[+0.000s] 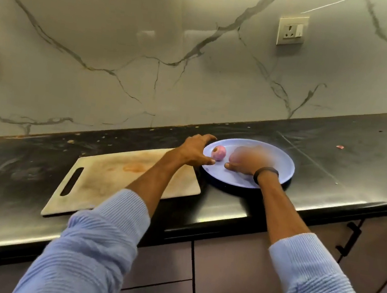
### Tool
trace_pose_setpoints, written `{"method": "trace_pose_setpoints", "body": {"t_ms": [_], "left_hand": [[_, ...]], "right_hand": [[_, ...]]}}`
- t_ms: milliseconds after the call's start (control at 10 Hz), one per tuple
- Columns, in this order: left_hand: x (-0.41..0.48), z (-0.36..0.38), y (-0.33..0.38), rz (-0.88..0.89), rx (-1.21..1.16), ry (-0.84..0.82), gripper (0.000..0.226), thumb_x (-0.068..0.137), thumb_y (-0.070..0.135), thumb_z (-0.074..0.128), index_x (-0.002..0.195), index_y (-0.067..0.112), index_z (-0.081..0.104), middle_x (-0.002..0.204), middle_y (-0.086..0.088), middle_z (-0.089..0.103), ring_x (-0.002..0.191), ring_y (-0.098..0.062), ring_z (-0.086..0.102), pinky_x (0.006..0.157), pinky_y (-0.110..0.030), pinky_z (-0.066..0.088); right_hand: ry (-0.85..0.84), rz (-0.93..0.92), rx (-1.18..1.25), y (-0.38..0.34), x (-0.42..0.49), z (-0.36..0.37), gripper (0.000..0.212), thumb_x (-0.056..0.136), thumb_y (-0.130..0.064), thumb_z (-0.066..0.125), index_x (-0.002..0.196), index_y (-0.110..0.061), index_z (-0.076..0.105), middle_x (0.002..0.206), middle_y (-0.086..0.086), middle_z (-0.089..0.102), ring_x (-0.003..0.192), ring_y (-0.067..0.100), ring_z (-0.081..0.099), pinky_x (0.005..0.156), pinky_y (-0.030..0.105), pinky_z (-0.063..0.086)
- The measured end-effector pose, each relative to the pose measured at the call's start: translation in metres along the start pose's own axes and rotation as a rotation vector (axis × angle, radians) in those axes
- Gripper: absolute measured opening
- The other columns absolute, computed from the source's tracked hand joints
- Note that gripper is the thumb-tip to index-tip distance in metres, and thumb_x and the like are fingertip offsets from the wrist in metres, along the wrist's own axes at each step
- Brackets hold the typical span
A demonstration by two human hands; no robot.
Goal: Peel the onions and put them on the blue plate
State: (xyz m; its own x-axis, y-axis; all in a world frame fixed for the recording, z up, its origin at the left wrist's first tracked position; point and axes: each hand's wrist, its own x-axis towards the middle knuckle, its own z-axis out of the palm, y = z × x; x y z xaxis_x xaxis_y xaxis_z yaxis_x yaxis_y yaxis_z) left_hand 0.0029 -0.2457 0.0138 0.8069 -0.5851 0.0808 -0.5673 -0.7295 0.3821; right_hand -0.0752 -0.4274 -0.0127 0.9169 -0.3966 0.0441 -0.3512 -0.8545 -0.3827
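Sleeves (110, 224): pale blue knit, pushed up both forearms, which reach forward across the bench edge.
Bench (229, 202): dark, glossy top that carries everything named below.
Cutting board (112, 179): pale and stained, lying flat to the left of the plate. Its handle slot faces the near left, and no onion is on it.
Wrist band (266, 172): dark strap on the right wrist, above the plate's near rim.
Right hand (248, 160): over the middle of the plate, palm down and smeared by motion blur. Whether the fingers hold anything cannot be told.
Left hand (195, 151): fingers spread, holding nothing. It sits at the plate's left rim, with the thumb tip on the near-left edge and the forefinger reaching round the far-left edge.
Blue plate (283, 159): round and shallow, just right of the board's far corner.
Onion (218, 153): peeled, pink-white, resting on the left part of the plate.
Key relation: the onion sits between the two hands, just beside the left thumb and just left of the right knuckles. Neither hand is plainly nearer. It looks nearly round, so no long axis can be read.
Judgement: one onion appears delivered. No unpeeled onion is in view.
Pink scrap (340, 147): a small fragment on the bench, well apart to the far right.
Wall socket (292, 30): on the veined marble wall behind.
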Motion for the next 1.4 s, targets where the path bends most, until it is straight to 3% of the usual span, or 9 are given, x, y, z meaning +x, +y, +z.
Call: {"method": "trace_pose_setpoints", "body": {"t_ms": [200,400,500,600,700,800,1100,1300,1400], "left_hand": [[0.037,0.014,0.01,-0.008,0.254,-0.062,0.081,0.079,0.048,0.074,0.149,0.041,0.034,0.152,-0.002,0.043,0.139,-0.036,0.034,0.114,-0.053,0.025],[0.04,0.03,0.008,-0.045,0.292,0.017,0.061,0.086,0.039,0.065,0.142,0.034,0.044,0.139,-0.004,0.053,0.134,-0.033,0.041,0.119,-0.053,0.013],[0.027,0.029,0.002,-0.09,0.207,0.181,0.052,0.087,0.04,0.063,0.136,0.03,0.048,0.133,-0.006,0.057,0.129,-0.032,0.048,0.117,-0.053,0.02],[-0.005,0.005,-0.023,-0.156,0.057,0.286,0.069,0.083,0.041,0.068,0.143,0.026,0.04,0.138,-0.007,0.053,0.127,-0.03,0.052,0.11,-0.051,0.037],[-0.046,-0.025,-0.07,-0.246,-0.038,0.294,0.075,0.077,0.039,0.073,0.144,0.025,0.039,0.142,-0.007,0.051,0.126,-0.028,0.054,0.106,-0.048,0.045],[-0.083,-0.044,-0.116,-0.332,0.011,0.26,0.066,0.077,0.037,0.075,0.135,0.024,0.049,0.133,-0.008,0.056,0.115,-0.025,0.058,0.1,-0.045,0.051],[-0.136,-0.062,-0.168,-0.42,0.106,0.186,0.061,0.079,0.038,0.076,0.134,0.026,0.053,0.132,-0.009,0.054,0.111,-0.025,0.058,0.099,-0.043,0.051],[-0.144,-0.053,-0.164,-0.435,0.122,0.153,0.075,0.084,0.038,0.074,0.149,0.024,0.038,0.145,-0.013,0.044,0.125,-0.03,0.052,0.108,-0.041,0.044],[-0.148,-0.055,-0.158,-0.464,0.092,0.175,0.087,0.084,0.038,0.075,0.154,0.023,0.025,0.154,-0.016,0.035,0.134,-0.034,0.046,0.111,-0.044,0.04]], "right_hand": [[0.083,-0.02,0.096,0.005,0.003,0.008,0.051,0.073,-0.059,0.074,0.116,-0.034,0.06,0.136,0.014,0.045,0.124,0.04,0.04,0.105,0.055,0.035],[0.166,0.065,0.234,-0.002,0.001,0.011,0.051,0.075,-0.051,0.077,0.116,-0.025,0.061,0.123,0.012,0.056,0.12,0.04,0.044,0.102,0.053,0.038],[0.236,0.081,0.265,-0.016,-0.007,0.015,0.05,0.076,-0.052,0.076,0.114,-0.023,0.063,0.119,0.013,0.058,0.117,0.04,0.047,0.099,0.053,0.039],[0.266,-0.015,0.309,-0.044,-0.02,0.024,0.048,0.075,-0.056,0.074,0.11,-0.025,0.063,0.115,0.011,0.06,0.111,0.038,0.051,0.092,0.048,0.042],[0.189,-0.179,0.372,-0.088,-0.037,0.031,0.046,0.076,-0.055,0.075,0.112,-0.027,0.063,0.113,0.007,0.061,0.109,0.033,0.051,0.086,0.041,0.041],[0.097,-0.262,0.361,-0.134,-0.043,0.044,0.052,0.073,-0.059,0.075,0.113,-0.03,0.061,0.116,0.005,0.061,0.108,0.03,0.051,0.088,0.041,0.043],[-0.092,-0.355,0.148,-0.203,-0.049,0.085,0.061,0.081,-0.054,0.07,0.133,-0.028,0.05,0.142,0.016,0.04,0.134,0.041,0.03,0.109,0.058,0.027],[-0.119,-0.39,0.037,-0.2,-0.05,0.081,0.063,0.082,-0.057,0.067,0.135,-0.03,0.045,0.146,0.018,0.036,0.134,0.042,0.031,0.109,0.058,0.026],[-0.114,-0.395,0.054,-0.199,-0.051,0.078,0.075,0.081,-0.058,0.068,0.143,-0.032,0.036,0.15,0.018,0.031,0.137,0.042,0.03,0.111,0.059,0.026]]}}
